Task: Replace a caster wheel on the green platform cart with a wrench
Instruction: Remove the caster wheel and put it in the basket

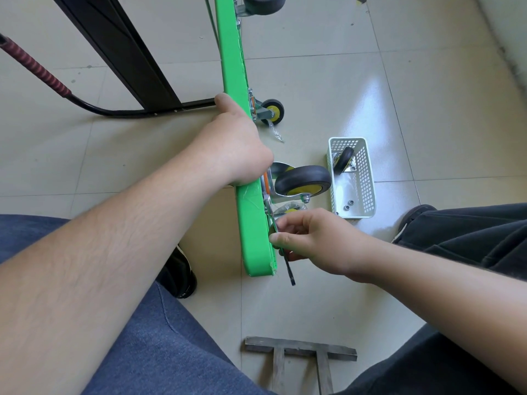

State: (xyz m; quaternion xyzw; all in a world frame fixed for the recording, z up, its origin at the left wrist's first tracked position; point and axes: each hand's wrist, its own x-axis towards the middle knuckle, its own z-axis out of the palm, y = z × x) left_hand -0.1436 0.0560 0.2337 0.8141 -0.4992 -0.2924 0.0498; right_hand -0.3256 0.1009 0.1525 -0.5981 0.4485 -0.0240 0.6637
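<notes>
Head view: the green platform cart (251, 232) stands on its edge on the tiled floor (313, 303), deck facing left, casters facing right. The left hand (236, 143) grips the upper edge of the deck; its fingers wrap over the far side and are hidden, with the thumb (224, 101) lying along the near face. The right hand (310, 240) holds the wrench (288, 267): thumb and curled fingers (281, 238) pinch the shaft near its middle, the handle end pointing down toward the floor. The wrench head sits at the mounting plate of the near caster wheel (303, 181). A second caster (272, 111) is mounted further along. A white basket (366, 178) stands near the cart, containing a loose caster (343, 160) and nuts (348, 205).
</notes>
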